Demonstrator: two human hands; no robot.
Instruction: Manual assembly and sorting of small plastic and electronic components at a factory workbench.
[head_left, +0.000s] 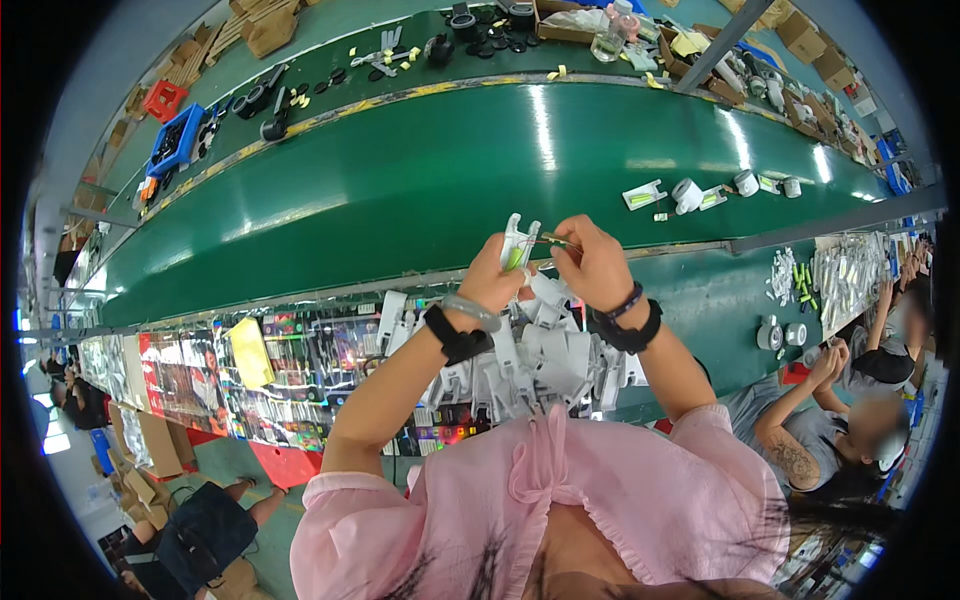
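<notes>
My left hand (486, 278) is closed round a white plastic housing (519, 232) with two prongs at its upper end. A yellow-green cell (514, 259) shows inside that housing, by my thumb. Just to the right, my right hand (597, 262) pinches thin reddish wires (556, 240) between thumb and forefinger. The wires stretch toward the housing; their ends are too small to make out. Below both hands, between my forearms, lies a heap of white plastic housings (552, 357), partly covered by my wrists.
Beyond my hands runs a green conveyor belt (400, 170), carrying white parts (688, 195) on its right side. A yellow pad (251, 353) lies on the bench at left. Green cells (803, 285) and white cylinders (770, 334) sit right, near a co-worker (830, 430). Behind the belt stands a blue crate (176, 140).
</notes>
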